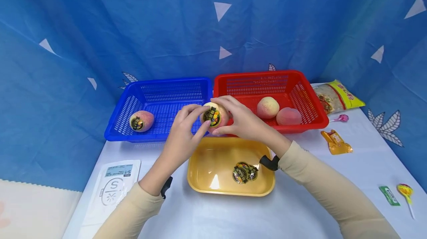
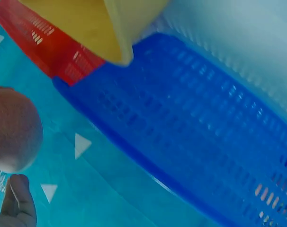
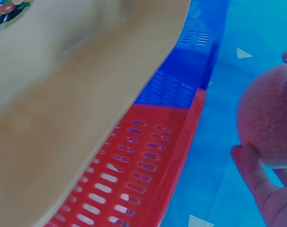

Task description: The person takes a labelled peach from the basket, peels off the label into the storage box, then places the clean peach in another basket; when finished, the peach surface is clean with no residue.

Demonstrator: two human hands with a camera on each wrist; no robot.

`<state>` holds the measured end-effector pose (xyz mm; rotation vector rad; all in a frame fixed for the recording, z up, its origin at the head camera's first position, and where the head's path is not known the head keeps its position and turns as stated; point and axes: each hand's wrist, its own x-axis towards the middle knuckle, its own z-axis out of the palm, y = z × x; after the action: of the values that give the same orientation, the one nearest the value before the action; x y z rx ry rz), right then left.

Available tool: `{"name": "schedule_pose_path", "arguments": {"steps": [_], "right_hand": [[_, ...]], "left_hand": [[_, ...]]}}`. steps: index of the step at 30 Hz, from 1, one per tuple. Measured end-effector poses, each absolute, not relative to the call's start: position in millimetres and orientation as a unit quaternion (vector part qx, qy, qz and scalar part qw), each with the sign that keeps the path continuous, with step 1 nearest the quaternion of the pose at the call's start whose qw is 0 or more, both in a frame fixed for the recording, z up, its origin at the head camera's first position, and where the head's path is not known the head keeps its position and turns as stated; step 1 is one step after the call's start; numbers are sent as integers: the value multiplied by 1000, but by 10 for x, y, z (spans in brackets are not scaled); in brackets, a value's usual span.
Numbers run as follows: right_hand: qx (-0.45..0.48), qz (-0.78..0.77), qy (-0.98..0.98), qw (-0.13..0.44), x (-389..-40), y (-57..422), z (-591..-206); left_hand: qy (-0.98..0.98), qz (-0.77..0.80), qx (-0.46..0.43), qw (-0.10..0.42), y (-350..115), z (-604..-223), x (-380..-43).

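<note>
Right hand [image 1: 242, 118] pinches a peach [image 1: 224, 113] between thumb and fingers. Left hand [image 1: 184, 125] pinches its other side, at the sticker [image 1: 212, 116]. Tray [image 1: 207, 161] holds more stickers [image 1: 240, 174].

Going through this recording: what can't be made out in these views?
Held peach: left wrist view, cut off by the left edge; head view, sides partly covered by the left hand and right hand.
White pouch, lower part: head view, covered by the left sleeve and cut off by the bottom edge.
Green candy wrapper, print: head view, too small.
</note>
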<state>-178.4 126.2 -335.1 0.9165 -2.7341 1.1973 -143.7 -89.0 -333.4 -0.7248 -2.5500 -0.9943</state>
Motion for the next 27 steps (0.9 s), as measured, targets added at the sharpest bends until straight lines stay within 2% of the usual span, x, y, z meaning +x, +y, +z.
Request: {"name": "schedule_pose_path", "arguments": {"steps": [6, 10, 21, 27], "right_hand": [[291, 374, -880, 27, -1746, 1283, -3369], [293, 363, -884, 41, -1737, 1296, -3392], [287, 359, -887, 43, -1700, 1380, -3436], [274, 376, -885, 30, -1666, 1452, -3433]], "left_hand": [[-882, -347, -263, 182, -787, -3366, -1422], [-874, -364, -264, 182, -755, -3377, -1424], [-855, -443, -235, 131, -681, -3344, -1415], [-826, -515, -216, 77, -671, -3334, -1347]]}}
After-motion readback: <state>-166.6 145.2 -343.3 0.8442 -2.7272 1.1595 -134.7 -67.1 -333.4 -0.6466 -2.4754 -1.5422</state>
